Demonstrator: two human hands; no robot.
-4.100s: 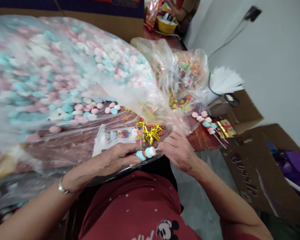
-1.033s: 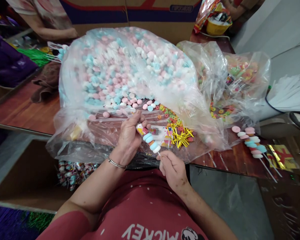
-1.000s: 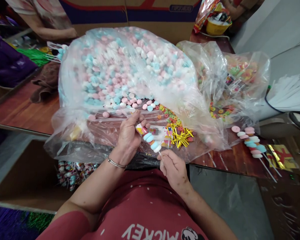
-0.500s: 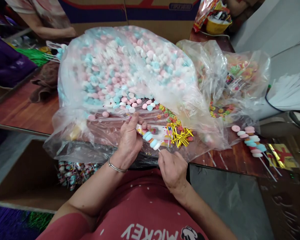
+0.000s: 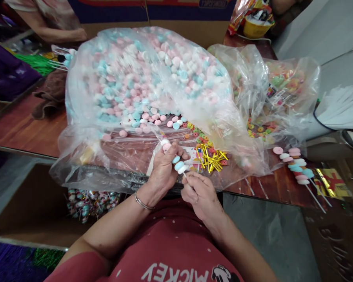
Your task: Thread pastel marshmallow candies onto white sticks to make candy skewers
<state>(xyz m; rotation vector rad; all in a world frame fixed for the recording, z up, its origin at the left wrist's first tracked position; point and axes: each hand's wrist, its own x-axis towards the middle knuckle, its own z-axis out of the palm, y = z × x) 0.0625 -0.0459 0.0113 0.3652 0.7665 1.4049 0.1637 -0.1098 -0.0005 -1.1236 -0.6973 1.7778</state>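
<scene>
A candy skewer [image 5: 179, 165] with blue, white and pink pieces slants between my two hands in front of my body. My left hand [image 5: 164, 166] is wrapped round its upper part, and a pink and white end sticks out above the thumb. The fingers of my right hand [image 5: 200, 192] pinch the white stick at its lower end. A printed clear wrapper [image 5: 191, 150] lies behind the hands, partly hidden by them. Gold twist ties [image 5: 212, 158] are heaped on the plastic to the right.
A big clear bag of marshmallows [image 5: 153, 70] fills the table's middle. Finished skewers [image 5: 300, 168] lie at the right edge, beyond ring candies [image 5: 204, 137]. A box of wrapped skewers [image 5: 26, 207] stands at lower left. Another person's arm [image 5: 55, 34] rests at upper left.
My left hand has shifted right and slightly down along the skewer, which now shows a pink and white end above the thumb. My right hand has moved slightly left.
</scene>
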